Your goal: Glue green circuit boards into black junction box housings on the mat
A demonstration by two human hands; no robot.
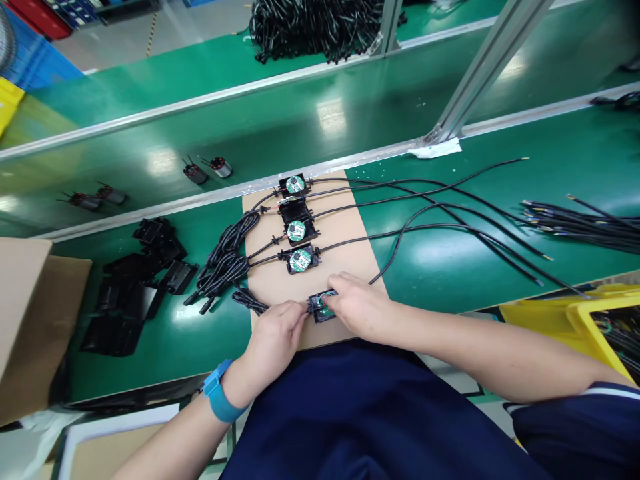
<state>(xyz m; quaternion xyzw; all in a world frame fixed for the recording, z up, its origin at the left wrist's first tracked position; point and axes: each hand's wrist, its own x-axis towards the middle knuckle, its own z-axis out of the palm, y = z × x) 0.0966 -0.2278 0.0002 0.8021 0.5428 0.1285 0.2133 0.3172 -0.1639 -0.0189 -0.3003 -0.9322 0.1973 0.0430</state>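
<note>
A small black plastic housing with a green circuit board inside lies on the cardboard sheet close to my body. My left hand pinches the black cable at the housing's left end. My right hand is at its right side, fingertips pressing on or into it; they hide part of the board. A cable runs out behind my right hand. Beyond lie several similar housings, such as this one with a round green board, with cables leaving both sides. A coiled cable bundle rests left of them.
Black plastic parts are piled at the left beside a cardboard box. Cut cables lie at the right, above a yellow bin. An aluminium post and clear panel stand behind; small cylindrical components show there.
</note>
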